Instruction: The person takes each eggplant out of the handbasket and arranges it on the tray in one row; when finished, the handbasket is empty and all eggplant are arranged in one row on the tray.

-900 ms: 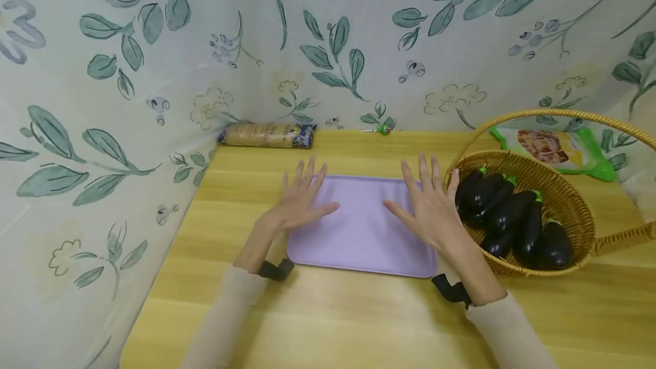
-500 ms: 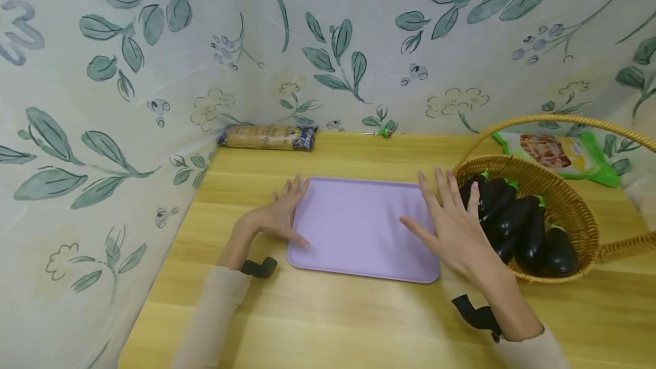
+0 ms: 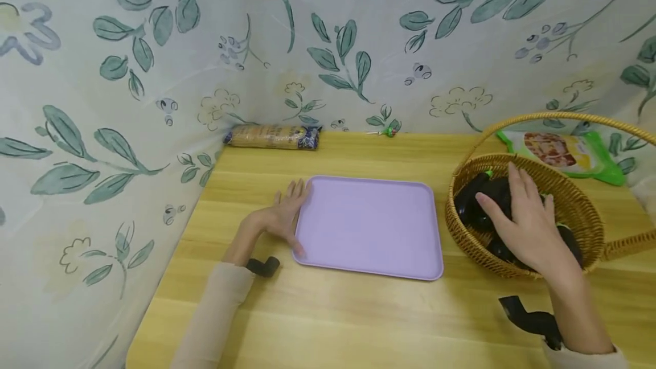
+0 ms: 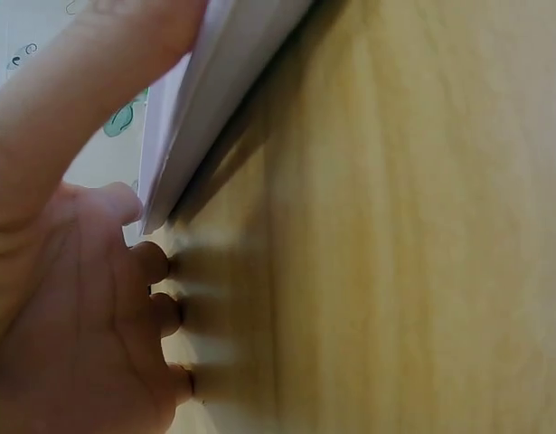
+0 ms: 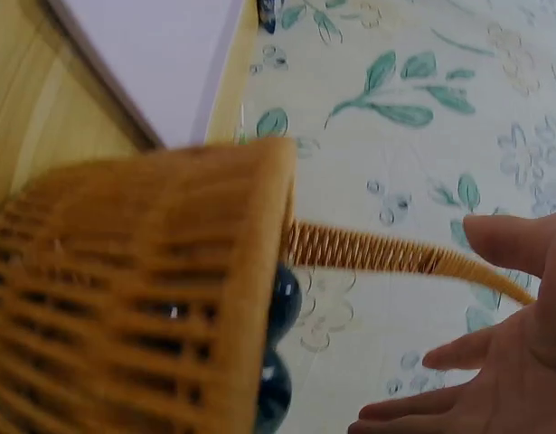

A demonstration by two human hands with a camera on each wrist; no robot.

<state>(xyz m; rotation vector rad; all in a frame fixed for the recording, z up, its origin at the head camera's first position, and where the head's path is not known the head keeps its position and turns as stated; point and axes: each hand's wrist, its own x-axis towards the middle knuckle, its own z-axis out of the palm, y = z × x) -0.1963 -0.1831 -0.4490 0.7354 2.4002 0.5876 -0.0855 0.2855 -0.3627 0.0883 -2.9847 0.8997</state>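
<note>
A purple tray (image 3: 370,228) lies flat on the wooden table. My left hand (image 3: 281,218) is at its left edge, thumb on the near left corner and the other fingers spread along the side; in the left wrist view the hand (image 4: 88,298) is beside the raised rim (image 4: 192,108). Over the wicker basket (image 3: 474,252) on the right, my right hand (image 3: 530,226) is spread above dark eggplants (image 3: 467,197), partly hiding them. The right wrist view shows this hand (image 5: 504,344) holding nothing, beyond the basket's rim (image 5: 264,235) and two eggplants (image 5: 282,303).
A long pack of noodles (image 3: 274,136) lies at the table's back left. Near the back edge is a small red and green item (image 3: 390,131). Behind the basket sits a green-edged food bag (image 3: 564,152). The basket's tall handle (image 3: 564,115) arches over it. Patterned cloth hangs behind.
My right hand has moved right, from over the tray to over the basket. My left hand has shifted left and down from above the tray to its left edge.
</note>
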